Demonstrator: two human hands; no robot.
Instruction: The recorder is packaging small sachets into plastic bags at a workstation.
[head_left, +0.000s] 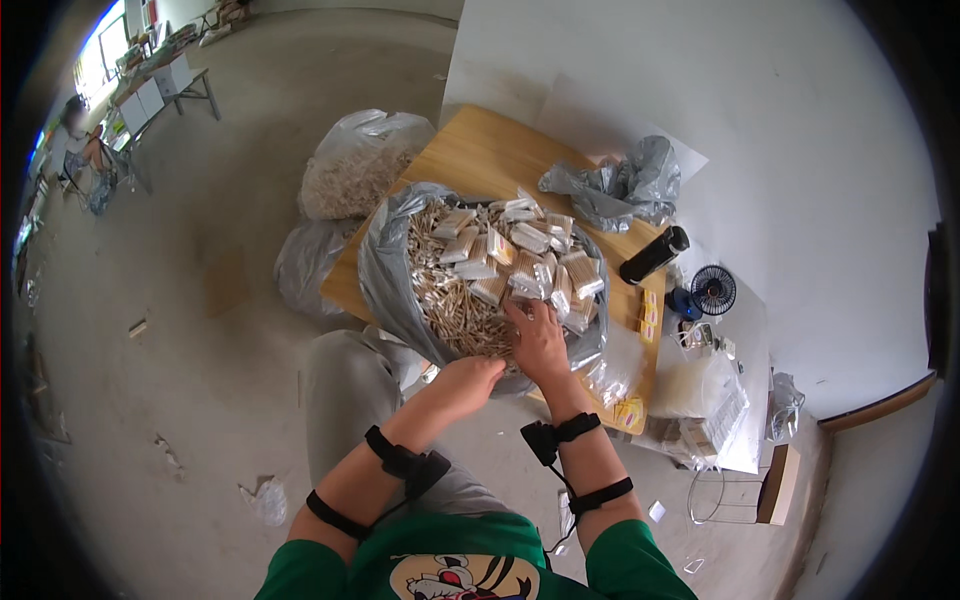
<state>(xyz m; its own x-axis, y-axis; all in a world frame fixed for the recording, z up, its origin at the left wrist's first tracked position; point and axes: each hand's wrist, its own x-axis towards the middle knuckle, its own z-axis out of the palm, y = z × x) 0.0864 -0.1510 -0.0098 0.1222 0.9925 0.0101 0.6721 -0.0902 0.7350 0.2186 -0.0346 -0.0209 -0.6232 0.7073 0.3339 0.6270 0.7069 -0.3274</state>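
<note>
- A seated person in a green shirt leans over a wooden counter (480,150), both forearms strapped with black bands.
- A large grey plastic bag (385,275) sits open on the counter's near edge, filled with loose pale wooden sticks (445,300) on its left side and small clear packets of sticks (530,250) heaped on its right.
- The right hand (540,345) lies palm-down on the loose sticks at the bag's near rim, fingers (525,315) spread and flat; whether anything is gripped beneath them cannot be told.
- The left hand (470,378) presses against the bag's near rim just beside the right, fingers curled in; what they hold, if anything, is hidden.
- A crumpled grey bag (620,185) lies at the counter's far right corner.
- A black bottle (655,253) rests on its side near the right edge, with a small blue desk fan (712,290) just beyond it.
- Two more bulging plastic sacks (355,165) stand on the concrete floor to the left of the counter.
- Yellow packets (650,310) lie along the counter's right edge.
</note>
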